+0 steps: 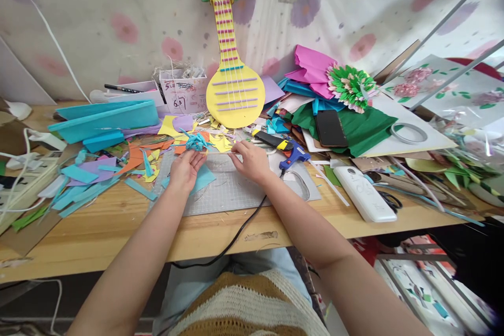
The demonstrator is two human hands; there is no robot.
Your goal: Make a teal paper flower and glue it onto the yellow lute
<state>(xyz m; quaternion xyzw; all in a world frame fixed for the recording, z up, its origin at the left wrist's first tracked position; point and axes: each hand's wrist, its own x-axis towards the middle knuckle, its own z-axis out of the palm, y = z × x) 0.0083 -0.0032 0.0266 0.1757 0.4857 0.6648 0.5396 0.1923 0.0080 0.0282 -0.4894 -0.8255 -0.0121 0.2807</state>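
A small blue paper flower with thin spiky petals rests at the fingertips of my left hand, which is turned palm up and curled around its base. To the right, my right hand has thumb and fingers pinched together over the cutting mat. Something thin seems to run between the two hands, but it is too fine to name. Under my hands lies the grey cutting mat, with a piece of blue paper on it beside my left hand.
A yellow paper lute stands against the curtain. Right of my right hand are a utility knife, a blue glue gun, a phone, a white power bank and scissors. Blue paper scraps lie left.
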